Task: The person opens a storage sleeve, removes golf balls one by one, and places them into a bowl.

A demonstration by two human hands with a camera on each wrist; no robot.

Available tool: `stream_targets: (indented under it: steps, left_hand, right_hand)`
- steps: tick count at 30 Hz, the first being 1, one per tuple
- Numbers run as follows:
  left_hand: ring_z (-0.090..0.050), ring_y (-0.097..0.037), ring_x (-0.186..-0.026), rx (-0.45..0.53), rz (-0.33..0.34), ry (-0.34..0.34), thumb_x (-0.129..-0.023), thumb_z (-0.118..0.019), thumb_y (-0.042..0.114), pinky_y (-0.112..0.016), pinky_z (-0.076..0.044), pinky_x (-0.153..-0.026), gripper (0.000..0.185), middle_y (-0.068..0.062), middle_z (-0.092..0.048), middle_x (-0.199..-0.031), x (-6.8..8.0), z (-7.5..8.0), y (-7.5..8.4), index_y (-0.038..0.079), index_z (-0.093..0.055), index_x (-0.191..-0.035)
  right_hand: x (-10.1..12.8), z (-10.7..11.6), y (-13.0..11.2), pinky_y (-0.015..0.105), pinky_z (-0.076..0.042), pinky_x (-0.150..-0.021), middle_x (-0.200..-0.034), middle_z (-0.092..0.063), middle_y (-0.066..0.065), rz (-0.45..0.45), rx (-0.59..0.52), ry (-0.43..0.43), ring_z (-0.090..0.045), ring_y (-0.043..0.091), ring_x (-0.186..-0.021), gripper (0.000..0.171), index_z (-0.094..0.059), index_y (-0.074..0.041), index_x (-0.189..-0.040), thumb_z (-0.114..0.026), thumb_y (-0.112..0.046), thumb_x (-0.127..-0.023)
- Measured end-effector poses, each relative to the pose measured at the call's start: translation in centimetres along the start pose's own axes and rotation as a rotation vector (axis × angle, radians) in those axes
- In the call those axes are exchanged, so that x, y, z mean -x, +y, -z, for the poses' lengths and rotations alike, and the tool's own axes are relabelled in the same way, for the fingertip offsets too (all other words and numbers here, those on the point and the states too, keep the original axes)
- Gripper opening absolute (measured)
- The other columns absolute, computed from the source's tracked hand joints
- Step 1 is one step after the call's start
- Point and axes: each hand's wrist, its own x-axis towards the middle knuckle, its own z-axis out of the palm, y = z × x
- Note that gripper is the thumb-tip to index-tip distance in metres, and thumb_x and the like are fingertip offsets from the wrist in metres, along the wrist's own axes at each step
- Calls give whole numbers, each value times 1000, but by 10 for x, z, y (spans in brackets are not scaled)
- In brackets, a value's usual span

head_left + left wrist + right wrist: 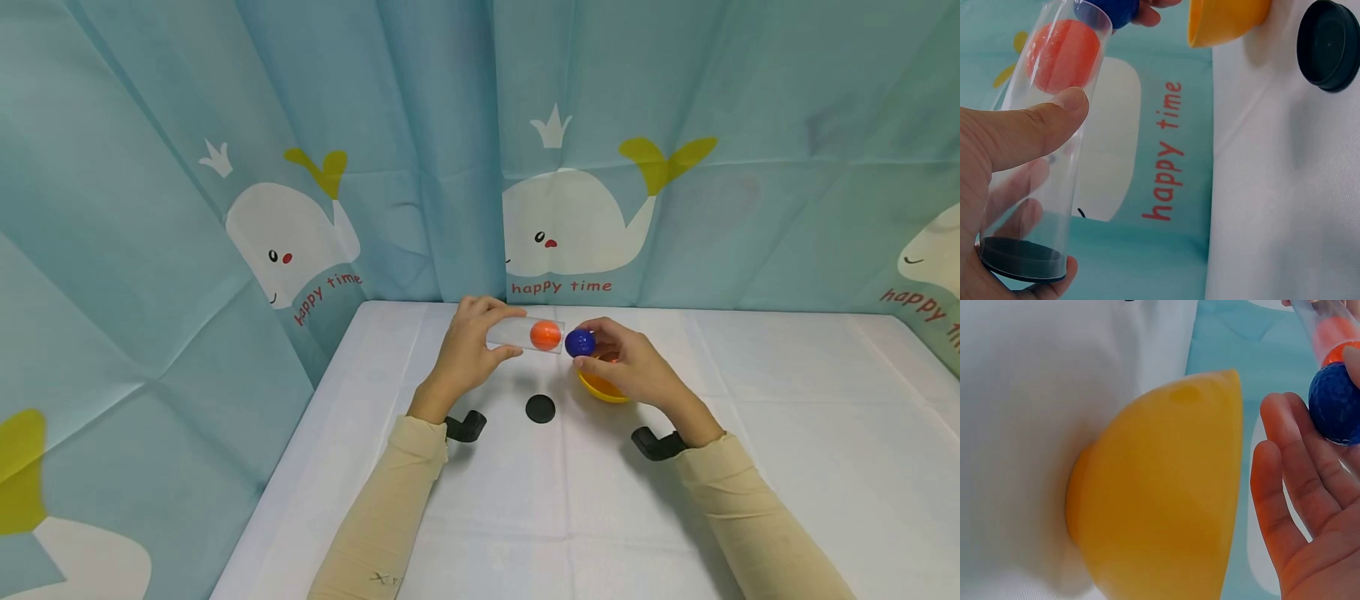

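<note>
Blue ball (580, 342) sits pinched in the fingertips of your right hand (630, 367), held in the air above the far middle of the worktop (787, 433), right at the open mouth of the clear tube (525, 334). Your left hand (468, 350) has its fingers and thumb curled round that tube, holding it level, with its long axis running left to right and its open end facing the ball. The capped end lies in your left palm. An orange ball (545, 334) already rests inside, just behind the mouth, so the blue ball nearly touches it. The ball lies straight along the tube's axis, to its right. Below your right hand stands a yellow bowl (600, 388), and a black lid (540, 408) lies flat on the worktop nearer to you, between your wrists.
</note>
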Motion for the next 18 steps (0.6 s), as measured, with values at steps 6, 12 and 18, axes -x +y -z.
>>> stream_targets:
  steps: [6,12,18]
  left_hand:
    - [-50,-26,-115,13,4,1,-78,-90,16,-43,-49,-98,52,-3,-66,-120,0,-1,-2,18,-72,-127]
    - [-50,-27,-115,17,-6,7,-78,-90,17,-44,-49,-98,51,-4,-66,-119,0,1,-1,17,-72,-126]
    - [-51,-27,-114,12,-18,11,-79,-89,20,-43,-49,-97,50,-5,-66,-119,0,2,-2,16,-72,-126]
  right_hand:
    - [1,7,1,33,-55,-93,-117,-72,11,1,26,19,-68,26,-103,44,-59,-9,-134,-74,-24,-95]
    - [3,18,6,23,-54,-85,-115,-71,10,13,87,60,-64,24,-97,46,-63,-9,-133,-78,-24,-92]
    - [5,27,10,21,-52,-79,-112,-69,10,25,120,86,-59,25,-93,44,-64,-9,-130,-79,-22,-91]
